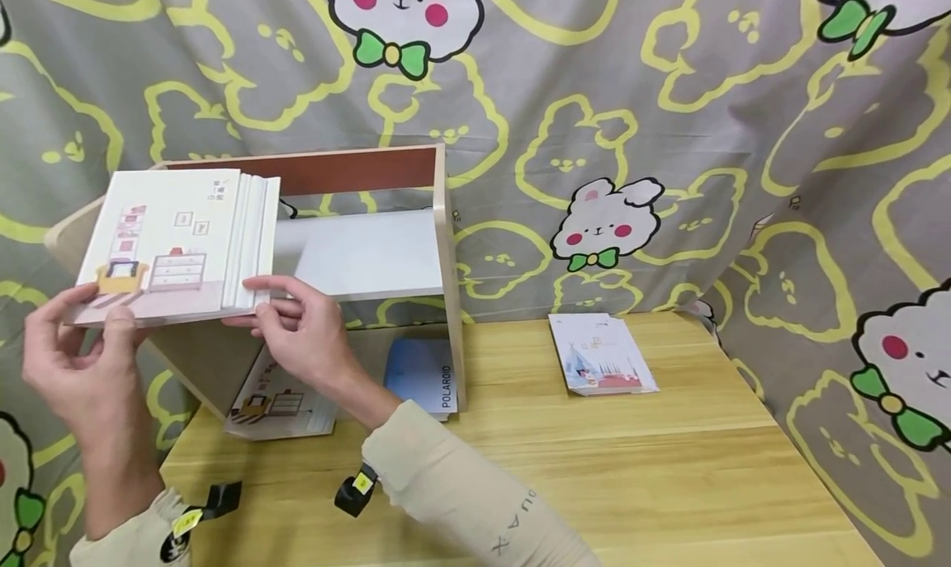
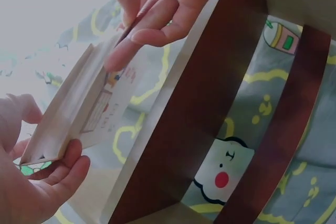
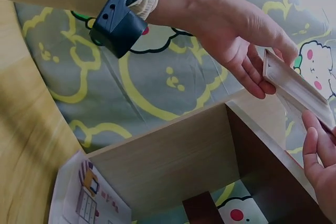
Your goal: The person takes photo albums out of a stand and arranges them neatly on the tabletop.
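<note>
Both hands hold a fanned stack of thin notebooks [image 1: 167, 237] up in front of the shelf's top left part. The top cover is cream, with a drawn armchair and dresser; the spines of several others show along the right side. My left hand [image 1: 89, 369] grips the lower left corner, thumb at the front edge. At the lower right corner, my right hand [image 1: 300, 328] pinches the stack's edge between thumb and fingers. In the left wrist view the stack [image 2: 65, 108] appears edge-on between the two hands, and likewise the stack [image 3: 294, 82] in the right wrist view.
A small wooden shelf [image 1: 449, 303] with a white middle board [image 1: 371, 249] stands on the table [image 1: 631, 476]. Below that board are a furniture-print notebook [image 1: 297, 410] at left and a blue POLAROID-marked item [image 1: 418, 373] at right. Another illustrated notebook [image 1: 602, 352] lies right of the shelf. A patterned curtain [image 1: 669, 138] hangs behind.
</note>
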A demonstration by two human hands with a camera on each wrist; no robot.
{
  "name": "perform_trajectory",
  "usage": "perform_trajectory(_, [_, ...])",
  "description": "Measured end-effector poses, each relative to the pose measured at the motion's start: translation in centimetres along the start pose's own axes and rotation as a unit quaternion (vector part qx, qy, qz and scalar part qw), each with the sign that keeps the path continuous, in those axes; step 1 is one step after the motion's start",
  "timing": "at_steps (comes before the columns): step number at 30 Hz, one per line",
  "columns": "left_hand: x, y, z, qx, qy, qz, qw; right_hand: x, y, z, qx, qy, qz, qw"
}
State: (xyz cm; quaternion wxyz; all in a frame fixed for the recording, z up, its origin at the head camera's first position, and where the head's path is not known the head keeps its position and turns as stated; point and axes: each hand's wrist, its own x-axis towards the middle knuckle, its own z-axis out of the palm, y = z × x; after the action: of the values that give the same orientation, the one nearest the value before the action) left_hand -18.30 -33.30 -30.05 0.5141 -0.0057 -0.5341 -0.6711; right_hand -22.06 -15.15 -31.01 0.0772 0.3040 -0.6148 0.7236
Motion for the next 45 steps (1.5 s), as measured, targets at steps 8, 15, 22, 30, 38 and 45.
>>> perform_trajectory(8, [-0.7,-0.1,-0.5,-0.051,-0.035,0.031,0.9976,-0.9,0.7,-0.5,0.004,-0.02,-0.033,0.9992])
perform_trajectory(15, [-0.9,0.1,-0.5,-0.061,-0.029,0.03,0.9973,-1.0,1.2,-0.8,0.08,-0.034,-0.049,0.995])
perform_trajectory(22, [-1.3,0.1,-0.5,-0.073,-0.046,0.03,0.9958,-0.7,1.0,-1.3,0.127,-0.047,-0.048,0.9897])
perform_trajectory(30, [-1.9,0.1,-0.9,-0.082,-0.084,0.021,0.9929,-0.4,0.8,-2.1,0.143,-0.071,-0.042,0.9862])
perform_trajectory(38, [-2.2,0.2,-1.4,-0.118,-0.127,0.009,0.9848,-0.6,0.9,-3.1,0.084,-0.084,-0.05,0.9916])
perform_trajectory(45, [-2.5,0.3,-1.8,-0.124,-0.17,0.018,0.9776,-0.8,0.8,-3.4,0.089,-0.09,-0.059,0.9902])
